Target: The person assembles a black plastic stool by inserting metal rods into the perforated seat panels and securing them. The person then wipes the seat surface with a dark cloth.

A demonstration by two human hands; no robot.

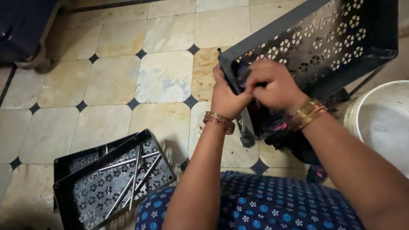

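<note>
A black perforated tray [320, 41] is clasped at its near corner by the left hand [227, 98] and right hand [272, 84]. A white bucket [408, 128] is seen right of the grip, stacked trays [109, 181] with metal rods [130, 178] lower left on the floor [116, 79].

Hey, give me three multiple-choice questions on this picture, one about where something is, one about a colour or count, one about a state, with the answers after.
1. Where is the white bucket?
A. at the right edge of the view
B. at the left edge of the view
C. inside a tray

2. What colour is the perforated tray that both hands hold?
A. red
B. black
C. yellow

3. How does that tray sit?
A. flat on the tiled floor
B. tilted up on its edge
C. upside down on the bucket

Answers: 1 A, the bucket stands beside the right arm. 2 B, its patterned walls are black. 3 B, the left hand and the right hand grip its near corner while it leans. Metal rods lie in the stacked trays at lower left.
</note>
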